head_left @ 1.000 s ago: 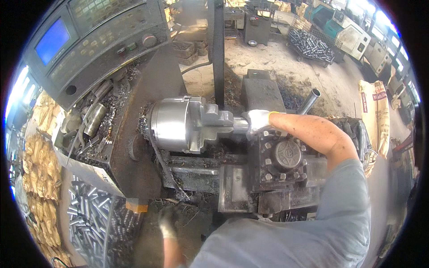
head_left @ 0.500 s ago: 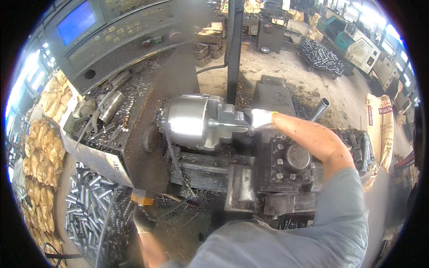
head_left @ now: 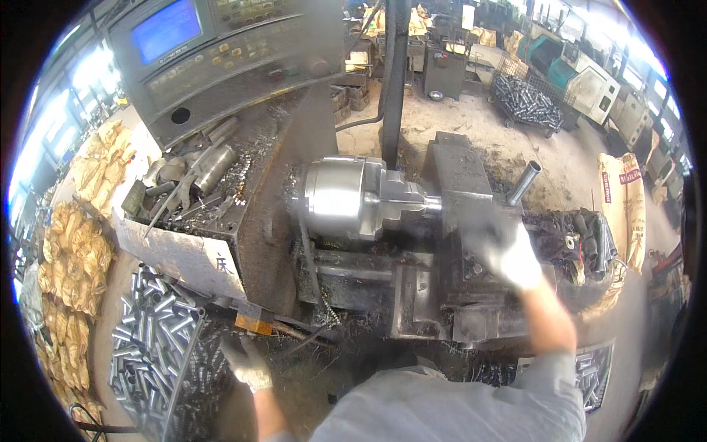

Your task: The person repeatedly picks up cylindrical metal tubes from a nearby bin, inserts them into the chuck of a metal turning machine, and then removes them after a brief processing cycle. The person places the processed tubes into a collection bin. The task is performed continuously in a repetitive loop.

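Observation:
A shiny lathe chuck (head_left: 335,197) with stepped jaws sits in the middle, and a short bright metal piece (head_left: 431,202) sticks out of its jaws to the right. My right hand (head_left: 518,258), in a white glove with dark-soiled fingers, is over the dark tool post (head_left: 471,221) right of the chuck. Motion smears its fingers, so whether it grips a handle there is hidden. Low on the left, my left hand (head_left: 249,365), also gloved, hangs with its fingers apart and nothing in them. It is below an orange-yellow block (head_left: 253,324) and beside dark metal chips (head_left: 202,383).
Many cut metal tubes (head_left: 151,331) fill a container at lower left. A control panel (head_left: 243,62) with a blue screen stands at upper left. An upright tube (head_left: 524,183) rises behind the tool post. Brown sacks (head_left: 74,258) are stacked far left.
My right hand has left the chuck jaws and moved right and nearer, over the tool post. My left hand has shifted slightly right and its fingers now show spread. The view has shifted.

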Available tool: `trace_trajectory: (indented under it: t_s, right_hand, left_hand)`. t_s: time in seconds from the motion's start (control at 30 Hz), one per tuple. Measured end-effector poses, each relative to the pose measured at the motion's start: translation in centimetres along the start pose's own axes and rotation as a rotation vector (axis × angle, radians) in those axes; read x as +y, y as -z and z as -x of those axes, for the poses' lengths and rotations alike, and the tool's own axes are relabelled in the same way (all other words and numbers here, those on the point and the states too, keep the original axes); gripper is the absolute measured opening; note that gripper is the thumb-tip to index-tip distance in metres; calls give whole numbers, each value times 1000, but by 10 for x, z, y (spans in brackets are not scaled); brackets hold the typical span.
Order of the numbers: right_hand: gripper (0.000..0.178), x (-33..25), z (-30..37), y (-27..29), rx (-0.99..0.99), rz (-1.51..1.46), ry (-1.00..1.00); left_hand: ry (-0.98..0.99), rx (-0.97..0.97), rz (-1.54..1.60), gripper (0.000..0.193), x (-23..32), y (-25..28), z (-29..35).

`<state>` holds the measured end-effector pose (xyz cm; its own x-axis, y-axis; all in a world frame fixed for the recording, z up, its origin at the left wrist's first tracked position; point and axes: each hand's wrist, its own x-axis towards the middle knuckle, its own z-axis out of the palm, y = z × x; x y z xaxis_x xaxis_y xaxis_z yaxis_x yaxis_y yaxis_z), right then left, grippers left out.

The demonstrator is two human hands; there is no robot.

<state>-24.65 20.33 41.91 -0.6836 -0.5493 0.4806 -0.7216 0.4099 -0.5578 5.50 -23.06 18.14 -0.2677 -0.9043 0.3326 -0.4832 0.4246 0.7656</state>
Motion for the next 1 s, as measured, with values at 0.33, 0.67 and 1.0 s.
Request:
trace_trajectory:
  t_s: [0.33, 0.67, 1.0]
  right_hand:
    - [26, -27, 160, -79, -212, -457, -554]
    - [40, 24, 218, -84, -386, -595, -582]
    - [41, -16, 199, -178, -885, -543, -225]
  left_hand:
    - [-913, -86, -27, 69, 368, -115, -140]
    - [-861, -127, -102, 67, 414, -148, -110]
    - [230, -927, -303, 39, -17, 38, 259]
